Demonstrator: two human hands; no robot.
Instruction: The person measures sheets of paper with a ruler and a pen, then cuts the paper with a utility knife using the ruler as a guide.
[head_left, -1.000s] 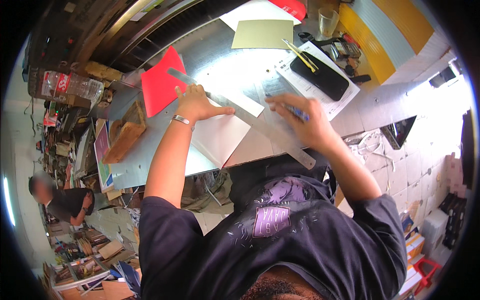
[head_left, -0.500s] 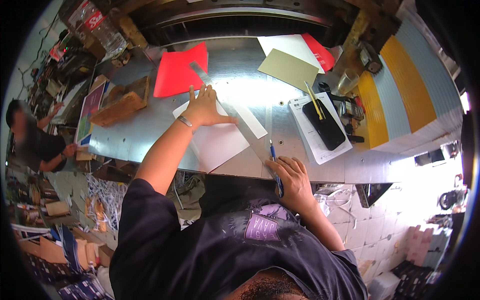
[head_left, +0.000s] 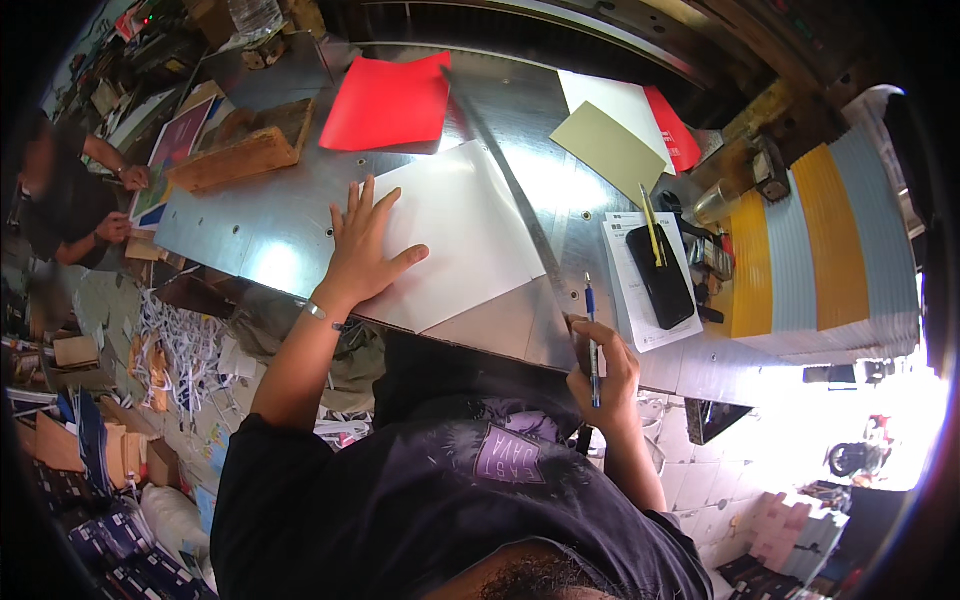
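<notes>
A white sheet of paper [head_left: 460,230] lies at an angle on the metal table, with a fold or seam running along it. My left hand [head_left: 368,245] rests flat on its left part, fingers spread. Along the sheet's right side runs a long metal ruler [head_left: 515,190], dark in this light. Its near end meets my right hand [head_left: 608,375] at the table's front edge. Those fingers are closed round the ruler's end and a blue pen [head_left: 591,345], whose tip points away from me.
A red sheet [head_left: 388,102] lies at the back, right of a wooden block [head_left: 245,160]. To the right are a greenish card [head_left: 608,150], a black phone [head_left: 660,278] on papers, and tall yellow and blue stacks [head_left: 830,240]. Another person's hand [head_left: 134,178] handles a printed sheet at far left.
The ruler has come off the middle of the white sheet to its right side. My left hand has moved from the ruler onto the paper. The right hand's pen is now more upright.
</notes>
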